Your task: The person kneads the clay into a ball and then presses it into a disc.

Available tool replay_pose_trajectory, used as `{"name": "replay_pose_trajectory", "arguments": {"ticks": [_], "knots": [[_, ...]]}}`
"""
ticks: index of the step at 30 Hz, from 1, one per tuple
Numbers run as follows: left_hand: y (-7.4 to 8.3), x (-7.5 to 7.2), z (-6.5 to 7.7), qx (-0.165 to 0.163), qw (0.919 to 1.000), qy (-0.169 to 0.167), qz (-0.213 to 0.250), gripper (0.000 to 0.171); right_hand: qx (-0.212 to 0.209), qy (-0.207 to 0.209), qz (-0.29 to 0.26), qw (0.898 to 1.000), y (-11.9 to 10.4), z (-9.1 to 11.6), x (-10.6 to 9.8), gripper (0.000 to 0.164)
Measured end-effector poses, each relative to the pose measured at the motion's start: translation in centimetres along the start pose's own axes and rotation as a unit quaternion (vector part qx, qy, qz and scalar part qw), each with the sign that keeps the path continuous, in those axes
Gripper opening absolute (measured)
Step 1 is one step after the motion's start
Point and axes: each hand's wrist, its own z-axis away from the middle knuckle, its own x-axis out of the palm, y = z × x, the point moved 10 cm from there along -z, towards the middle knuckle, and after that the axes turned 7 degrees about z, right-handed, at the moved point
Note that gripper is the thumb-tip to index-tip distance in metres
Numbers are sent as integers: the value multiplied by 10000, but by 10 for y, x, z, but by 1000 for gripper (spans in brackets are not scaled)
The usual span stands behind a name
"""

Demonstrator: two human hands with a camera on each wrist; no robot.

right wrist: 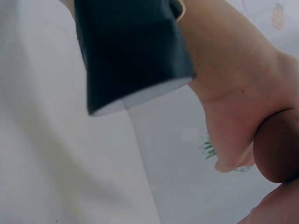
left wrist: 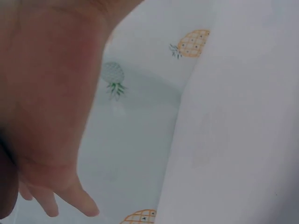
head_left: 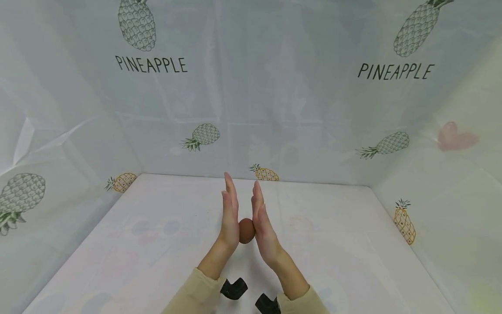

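Observation:
A smooth brown ball (head_left: 246, 231) sits between two upright palms, held by the heels of the hands. The left hand (head_left: 230, 216) presses it from the left, fingers straight and pointing away toward the back wall. On the other side the right hand (head_left: 265, 231) faces it, its fingers also extended, palm against the ball. Between the fingertips of the two hands a gap shows. Close up in the right wrist view, the ball (right wrist: 278, 147) touches a palm above and skin below it. The left wrist view has a bare palm and spread fingertips filling its left side.
Below the hands is a white-covered table (head_left: 333, 226). Pale sheeting (head_left: 274, 100) printed with pineapples rises at the back and both sides. Black curved pieces (head_left: 234, 288) stick out at the wrists by the beige sleeves (head_left: 198, 292).

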Motion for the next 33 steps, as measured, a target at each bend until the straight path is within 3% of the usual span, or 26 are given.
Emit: {"name": "replay_pose_trajectory", "arguments": {"ticks": [10,16,23,27,33], "knots": [[-13,8,1,14,9991,-176,-383,75,-179,154,175,9996,-5,0,-7,65],[-20,18,4,36,9990,-304,-317,79,-305,348,192,9987,-10,-1,-15,69],[-19,30,10,70,9981,-486,-370,76,-329,489,163,9981,-13,-1,-24,69],[-17,36,13,90,9981,-585,-143,77,-296,523,176,9980,-12,-1,-28,70],[-15,39,14,116,9983,-577,-57,77,-117,393,155,9990,-3,-1,-30,68]]}}
